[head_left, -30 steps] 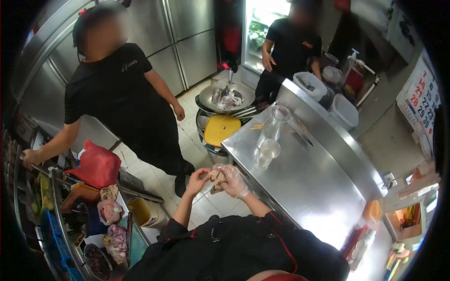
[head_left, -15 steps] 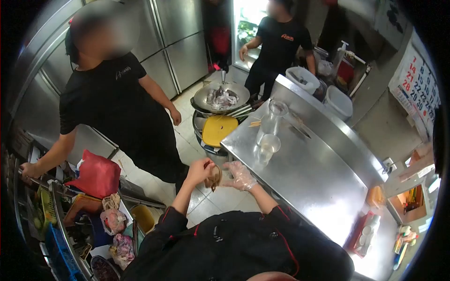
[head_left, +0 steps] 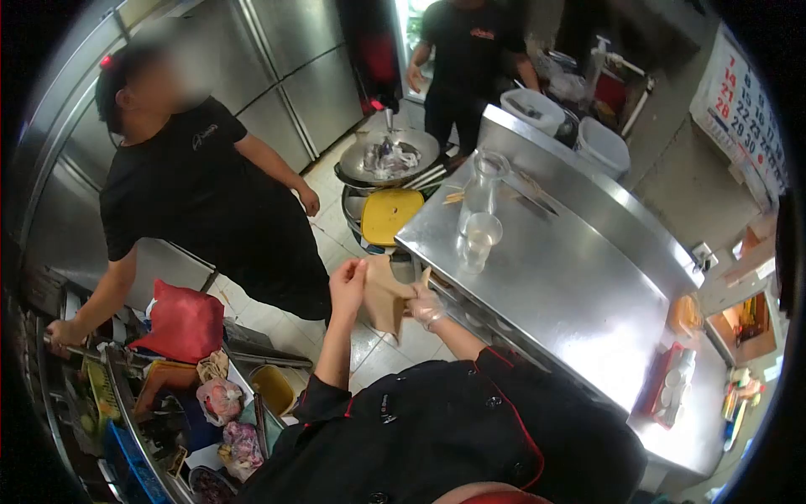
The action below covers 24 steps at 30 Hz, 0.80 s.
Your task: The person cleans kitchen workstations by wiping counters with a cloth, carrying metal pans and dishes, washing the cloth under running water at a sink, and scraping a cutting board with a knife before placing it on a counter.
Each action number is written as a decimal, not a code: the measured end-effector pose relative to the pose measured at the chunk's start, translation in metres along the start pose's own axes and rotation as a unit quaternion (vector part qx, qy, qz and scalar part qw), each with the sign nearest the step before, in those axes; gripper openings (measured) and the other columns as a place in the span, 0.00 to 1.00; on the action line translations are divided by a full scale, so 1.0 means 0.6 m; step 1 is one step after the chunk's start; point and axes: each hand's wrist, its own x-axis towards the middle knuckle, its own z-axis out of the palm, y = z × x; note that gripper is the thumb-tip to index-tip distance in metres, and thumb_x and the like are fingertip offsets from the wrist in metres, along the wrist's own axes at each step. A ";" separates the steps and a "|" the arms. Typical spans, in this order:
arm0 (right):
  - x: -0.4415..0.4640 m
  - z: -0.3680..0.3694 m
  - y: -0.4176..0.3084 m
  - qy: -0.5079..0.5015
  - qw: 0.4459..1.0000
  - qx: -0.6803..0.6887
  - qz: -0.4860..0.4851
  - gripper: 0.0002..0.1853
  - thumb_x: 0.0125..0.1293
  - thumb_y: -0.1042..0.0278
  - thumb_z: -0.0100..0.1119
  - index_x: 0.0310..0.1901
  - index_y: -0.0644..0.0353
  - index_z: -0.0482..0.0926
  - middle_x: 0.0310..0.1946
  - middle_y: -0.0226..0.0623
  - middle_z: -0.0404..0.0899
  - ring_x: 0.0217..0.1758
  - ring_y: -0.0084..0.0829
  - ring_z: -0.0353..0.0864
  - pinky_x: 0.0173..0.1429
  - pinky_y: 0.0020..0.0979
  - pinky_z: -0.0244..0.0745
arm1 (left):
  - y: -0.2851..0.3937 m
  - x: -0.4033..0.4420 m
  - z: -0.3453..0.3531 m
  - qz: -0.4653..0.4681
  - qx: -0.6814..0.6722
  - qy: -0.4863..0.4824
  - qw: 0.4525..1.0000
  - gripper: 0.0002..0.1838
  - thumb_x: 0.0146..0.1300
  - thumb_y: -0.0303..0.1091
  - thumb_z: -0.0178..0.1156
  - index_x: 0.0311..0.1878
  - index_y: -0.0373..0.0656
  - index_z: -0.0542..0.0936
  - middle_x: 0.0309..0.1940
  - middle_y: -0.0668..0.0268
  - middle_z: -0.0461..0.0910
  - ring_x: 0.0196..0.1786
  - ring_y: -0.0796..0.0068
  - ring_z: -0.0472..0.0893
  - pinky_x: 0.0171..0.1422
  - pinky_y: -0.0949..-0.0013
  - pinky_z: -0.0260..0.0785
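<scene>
Kitchen: shiny steel counter (head_left: 554,294) on the right, pale floor tiles (head_left: 369,357) below.
Brown sheet (head_left: 384,296): up in the air between two hands, near the counter's corner; cannot tell if it is paper or cloth.
Left hand (head_left: 346,287): bare, pinching the top of the sheet.
Right hand (head_left: 424,302): in a clear plastic glove (head_left: 431,309), pinching the sheet's right edge.
Yellow lid (head_left: 392,217): just past the sheet.
Glass jug (head_left: 480,193): on the counter, behind a clear cup (head_left: 483,233).
Big wok (head_left: 429,151): past the lid, with shiny gray stuff (head_left: 392,158) inside.
Person in black (head_left: 193,185): standing on the left.
</scene>
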 end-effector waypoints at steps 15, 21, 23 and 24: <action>-0.057 0.006 -0.045 -0.003 0.799 0.579 0.161 0.15 0.64 0.74 0.42 0.53 0.57 0.66 0.48 0.39 0.73 0.50 0.34 0.76 0.49 0.40 0.75 | -0.178 -0.064 0.008 -0.175 -0.135 -0.014 0.975 0.06 0.62 0.33 0.55 0.32 0.42 0.73 0.27 0.72 0.74 0.28 0.78 0.72 0.35 0.73 0.68; -0.183 -0.061 -0.088 0.055 0.748 0.569 0.338 0.25 0.61 0.42 0.45 0.50 0.52 0.72 0.47 0.41 0.73 0.53 0.43 0.72 0.61 0.53 0.61 | -0.059 -0.106 0.128 0.085 0.210 -0.190 0.955 0.13 0.55 0.41 0.62 0.32 0.39 0.79 0.27 0.59 0.79 0.29 0.71 0.79 0.35 0.70 0.70; -0.191 -0.087 -0.018 0.018 0.742 0.614 0.267 0.25 0.62 0.41 0.41 0.50 0.52 0.72 0.46 0.40 0.74 0.52 0.42 0.72 0.58 0.51 0.65 | -0.015 -0.134 0.186 0.065 0.289 -0.324 0.898 0.15 0.53 0.46 0.62 0.32 0.43 0.81 0.29 0.57 0.80 0.31 0.67 0.81 0.35 0.67 0.72; -0.185 -0.096 0.047 0.002 0.718 0.662 0.215 0.25 0.60 0.39 0.43 0.48 0.51 0.72 0.45 0.41 0.72 0.48 0.42 0.72 0.54 0.49 0.67 | -0.032 -0.143 0.208 0.164 0.192 -0.358 0.899 0.16 0.52 0.44 0.64 0.40 0.44 0.81 0.31 0.60 0.81 0.30 0.68 0.81 0.35 0.68 0.72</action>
